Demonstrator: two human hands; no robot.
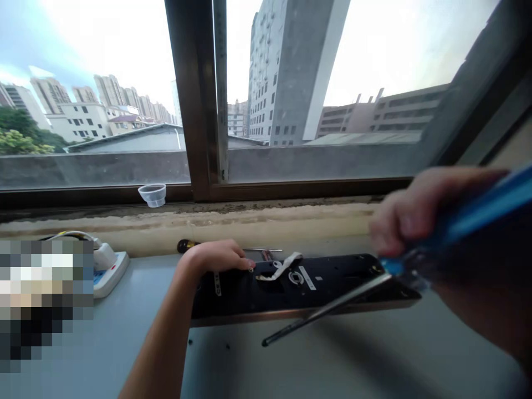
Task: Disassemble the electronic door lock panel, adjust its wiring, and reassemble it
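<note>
A long black device panel (245, 296) with a copper-coloured side lies across the table. White labels, a round fitting and a whitish strap (286, 266) coming out of an opening show on its face. My left hand (220, 256) grips the panel's left part, fingers over the far edge and thumb near a small round hole. At the right, my right hand (409, 213) is closed around the blue handle of a screwdriver (328, 307), blurred by motion. Its shaft slants down to the left, the tip in front of the panel's near edge and apart from it.
Another screwdriver (189, 245) with a black and yellow handle lies behind the panel. Two small dark pieces (228, 347) sit on the table (145, 316) in front. A power strip (118, 271) stands at left, and a clear plastic cup (152, 195) on the window ledge.
</note>
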